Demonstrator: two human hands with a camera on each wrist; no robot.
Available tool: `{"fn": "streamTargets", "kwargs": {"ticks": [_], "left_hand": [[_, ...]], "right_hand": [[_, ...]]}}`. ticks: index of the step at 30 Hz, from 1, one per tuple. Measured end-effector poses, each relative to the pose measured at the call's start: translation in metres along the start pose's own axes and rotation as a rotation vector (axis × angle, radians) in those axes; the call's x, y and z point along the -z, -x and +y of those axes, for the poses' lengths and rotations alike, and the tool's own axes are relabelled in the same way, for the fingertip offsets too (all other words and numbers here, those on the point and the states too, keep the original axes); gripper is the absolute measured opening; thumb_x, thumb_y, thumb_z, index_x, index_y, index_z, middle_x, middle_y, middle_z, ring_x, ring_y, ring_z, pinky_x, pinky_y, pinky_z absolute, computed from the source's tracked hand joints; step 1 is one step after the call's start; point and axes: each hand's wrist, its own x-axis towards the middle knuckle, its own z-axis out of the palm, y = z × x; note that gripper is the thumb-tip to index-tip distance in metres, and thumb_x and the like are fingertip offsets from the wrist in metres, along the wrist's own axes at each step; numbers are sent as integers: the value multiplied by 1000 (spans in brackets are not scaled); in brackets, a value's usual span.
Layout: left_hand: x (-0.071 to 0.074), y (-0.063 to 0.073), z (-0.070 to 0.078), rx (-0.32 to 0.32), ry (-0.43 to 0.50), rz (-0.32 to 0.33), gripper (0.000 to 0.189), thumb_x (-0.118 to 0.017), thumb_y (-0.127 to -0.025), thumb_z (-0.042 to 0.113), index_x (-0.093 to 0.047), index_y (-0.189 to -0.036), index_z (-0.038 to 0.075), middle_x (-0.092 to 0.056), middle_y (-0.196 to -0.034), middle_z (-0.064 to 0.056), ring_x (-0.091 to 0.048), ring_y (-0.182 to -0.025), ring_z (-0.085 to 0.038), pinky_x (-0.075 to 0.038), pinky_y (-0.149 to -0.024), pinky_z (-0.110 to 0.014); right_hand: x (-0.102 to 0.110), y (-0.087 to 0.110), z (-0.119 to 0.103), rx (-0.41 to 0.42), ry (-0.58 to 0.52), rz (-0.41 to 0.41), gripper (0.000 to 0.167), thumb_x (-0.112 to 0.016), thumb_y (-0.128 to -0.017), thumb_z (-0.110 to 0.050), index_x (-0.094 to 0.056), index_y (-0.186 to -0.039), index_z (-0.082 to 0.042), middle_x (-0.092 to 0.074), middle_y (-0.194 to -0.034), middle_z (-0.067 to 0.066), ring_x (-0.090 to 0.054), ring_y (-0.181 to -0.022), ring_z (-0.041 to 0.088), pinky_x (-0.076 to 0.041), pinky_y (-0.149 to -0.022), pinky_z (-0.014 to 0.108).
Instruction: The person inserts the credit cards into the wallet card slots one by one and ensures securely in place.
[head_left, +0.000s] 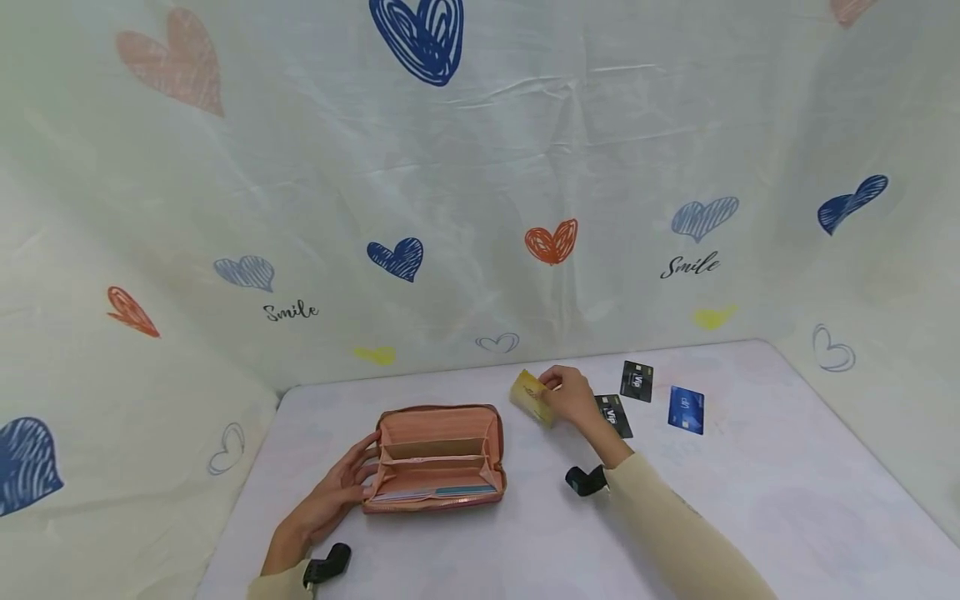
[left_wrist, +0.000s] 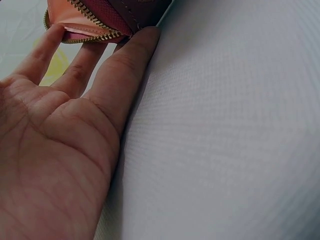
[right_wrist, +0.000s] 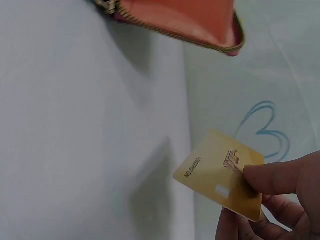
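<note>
right hand (head_left: 568, 393) pinches rectangular gold plastic card (right_wrist: 212, 171): prob stiff, grab edges; spread left hand (head_left: 339, 489) touches boxy pink leathery wallet (head_left: 441, 425)

From here I see a leathery wallet (head_left: 441, 427), brassy metal zipper (left_wrist: 105, 36), smooth plastic-looking card (right_wrist: 207, 172), finely ribbed matt tabletop (left_wrist: 225, 110).

The pale bench (head_left: 465, 567) is spreading wide, and over on its left side a pinkish-orange zip wallet (head_left: 441, 425) is lying open! Across to the right, three cards are resting flat: one black VIP card (head_left: 616, 415) is lying nearest the wallet, partly hidden; a second black VIP card (head_left: 637, 381) is sitting just beyond it, towards the far edge; and a blue card (head_left: 686, 410) is lying farthest right, apart from both!
</note>
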Motion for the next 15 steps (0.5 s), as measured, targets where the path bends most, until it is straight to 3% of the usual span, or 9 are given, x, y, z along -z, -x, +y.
{"fn": "streamTargets", "kwargs": {"ticks": [7, 15], "left_hand": [[-1, 0, 1, 8, -1, 9, 90, -66, -100, 6, -11, -170, 11, -38, -154, 3, -54, -132, -5, -50, -106, -27], [-5, -1, 4, 39, -12, 41, 92, -67, -99, 7, -9, -171, 11, -24, -167, -15, -53, -132, -5, -49, -106, -25]], "right_hand": [[15, 5, -32, 115, -131, -18, 16, -73, -87, 7, -73, -103, 5, -73, -92, 16, -68, -75, 22, -54, -63, 27], [6, 15, -71, 229, -175, -140, 11, -71, -94, 3, -74, -105, 4, -73, -97, 14, -70, -81, 21, -60, -70, 31]]}}
